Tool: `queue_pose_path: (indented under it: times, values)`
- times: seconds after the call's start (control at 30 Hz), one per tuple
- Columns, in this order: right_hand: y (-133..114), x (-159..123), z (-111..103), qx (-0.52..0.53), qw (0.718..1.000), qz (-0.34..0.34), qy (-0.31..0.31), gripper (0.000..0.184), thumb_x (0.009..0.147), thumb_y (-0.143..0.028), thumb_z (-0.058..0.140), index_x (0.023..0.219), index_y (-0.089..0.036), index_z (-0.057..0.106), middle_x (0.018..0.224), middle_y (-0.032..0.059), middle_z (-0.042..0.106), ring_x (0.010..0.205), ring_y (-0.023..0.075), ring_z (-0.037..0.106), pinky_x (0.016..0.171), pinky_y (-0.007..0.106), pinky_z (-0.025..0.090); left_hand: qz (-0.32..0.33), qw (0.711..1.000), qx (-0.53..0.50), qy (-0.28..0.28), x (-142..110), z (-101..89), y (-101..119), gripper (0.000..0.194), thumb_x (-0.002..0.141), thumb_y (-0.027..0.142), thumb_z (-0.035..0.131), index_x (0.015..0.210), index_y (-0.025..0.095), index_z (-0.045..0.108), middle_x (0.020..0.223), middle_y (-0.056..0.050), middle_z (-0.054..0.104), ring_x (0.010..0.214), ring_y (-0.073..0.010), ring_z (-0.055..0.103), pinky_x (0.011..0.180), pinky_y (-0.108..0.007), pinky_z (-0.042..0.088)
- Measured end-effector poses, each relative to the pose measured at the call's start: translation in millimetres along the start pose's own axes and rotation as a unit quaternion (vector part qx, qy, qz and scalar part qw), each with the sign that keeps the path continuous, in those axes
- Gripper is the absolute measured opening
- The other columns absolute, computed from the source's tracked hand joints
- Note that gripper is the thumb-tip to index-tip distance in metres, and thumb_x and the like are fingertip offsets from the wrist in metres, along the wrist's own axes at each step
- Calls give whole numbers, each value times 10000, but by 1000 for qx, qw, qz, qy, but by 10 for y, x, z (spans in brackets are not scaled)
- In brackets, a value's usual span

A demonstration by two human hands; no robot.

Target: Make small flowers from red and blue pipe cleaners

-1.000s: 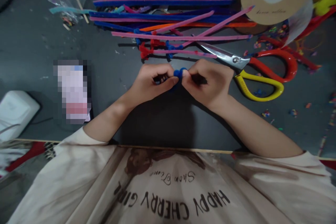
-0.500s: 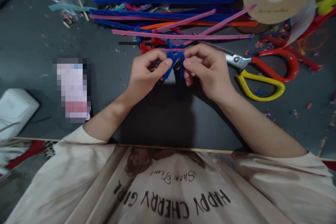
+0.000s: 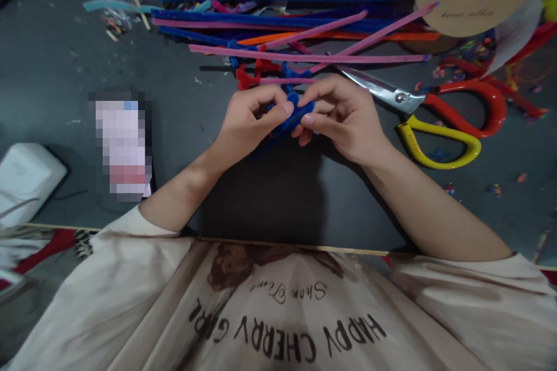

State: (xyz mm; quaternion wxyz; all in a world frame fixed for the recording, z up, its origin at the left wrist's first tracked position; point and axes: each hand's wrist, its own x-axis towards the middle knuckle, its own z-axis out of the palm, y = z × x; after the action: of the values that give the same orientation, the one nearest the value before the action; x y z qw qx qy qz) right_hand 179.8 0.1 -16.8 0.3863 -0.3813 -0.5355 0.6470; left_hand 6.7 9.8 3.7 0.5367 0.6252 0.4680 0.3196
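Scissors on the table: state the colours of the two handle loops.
The scissors have one red loop and one yellow loop, seen in the head view.

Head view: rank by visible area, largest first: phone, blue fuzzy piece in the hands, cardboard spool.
1. Cardboard spool, even cropped by the top edge
2. Phone, blurred out
3. Blue fuzzy piece, partly hidden

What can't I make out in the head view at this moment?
All in the head view:
- Blue pipe cleaner: full shape, partly hidden by fingers of the left hand and right hand.
- Phone: screen content, pixelated.
- Cardboard spool: upper part, cut off by the top edge; its lettering is blurred.
- White device: cut off by the left edge.
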Motion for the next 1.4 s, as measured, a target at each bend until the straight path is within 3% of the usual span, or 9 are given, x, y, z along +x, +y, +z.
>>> queue_pose_path:
  times: [0.17,0.4,0.57,0.9,1.4]
  values:
    - [-17,0,-20,-5,1000,-7,-21,293,729,-421,691,888,-195,591,701,-33,631,611,84,627,527,207,526,17,1000,0,-24,9,-4,10,262,824,300,532,602,160,540,571,29,549,517,-37,472,489,-191,358]
    - [-40,-20,-36,-15,999,-11,-38,190,755,-335,676,856,-188,611,682,-37,630,556,61,603,523,193,518,23,1000,-9,13,22,23,-23,191,801,257,542,637,166,506,569,44,468,483,-19,404,458,-176,323]
    - [-2,-10,-29,15,999,-38,-26,195,746,-320,694,857,-184,610,679,-35,636,558,67,606,513,197,525,-2,999,-9,45,37,52,-10,236,825,186,508,606,169,423,528,56,416,460,-11,433,447,-153,327]
    - [34,-13,-9,21,998,-58,32,205,743,-321,703,849,-170,616,669,-45,641,555,57,611,489,167,513,3,998,-29,56,14,35,20,221,815,179,537,611,166,452,543,59,411,490,-2,421,481,-138,351]
    - [67,24,-14,13,996,-75,47,204,725,-331,717,815,-177,619,699,-61,609,497,26,578,453,140,492,-4,1000,-20,1,-4,-11,-13,197,829,305,549,678,180,535,622,47,503,560,-24,508,549,-166,421]
